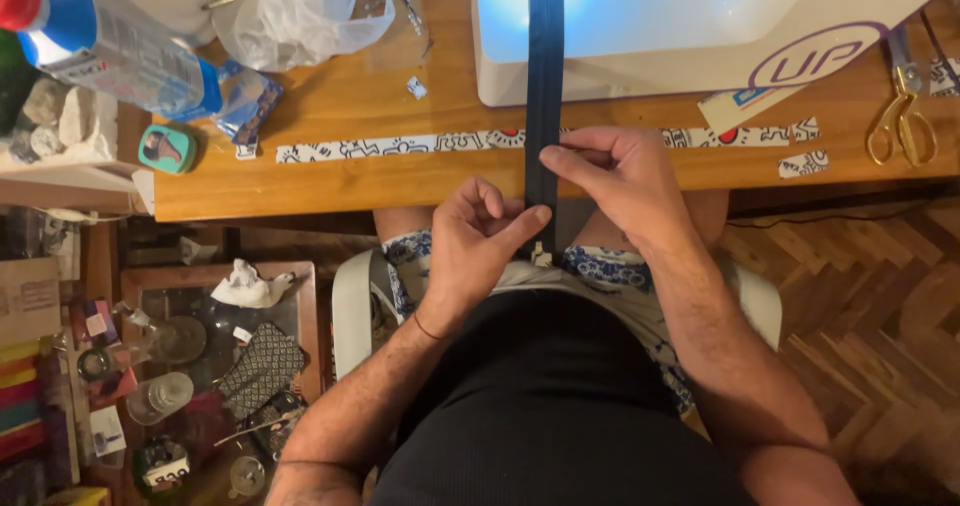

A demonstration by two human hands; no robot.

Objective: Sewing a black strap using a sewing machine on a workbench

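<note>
Both hands pinch a dark zipper strip (544,86): left hand (475,246) low, right hand (615,176) above. A blue-labelled clear bottle (120,51) lies at the tabletop (330,181) corner.

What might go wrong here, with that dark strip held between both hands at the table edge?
The dark strip runs up onto the white machine, so a hard tug from the left hand or right hand might skew it. It also crosses the patterned strip and may drag that askew. The scissors near the edge might get knocked off.
</note>
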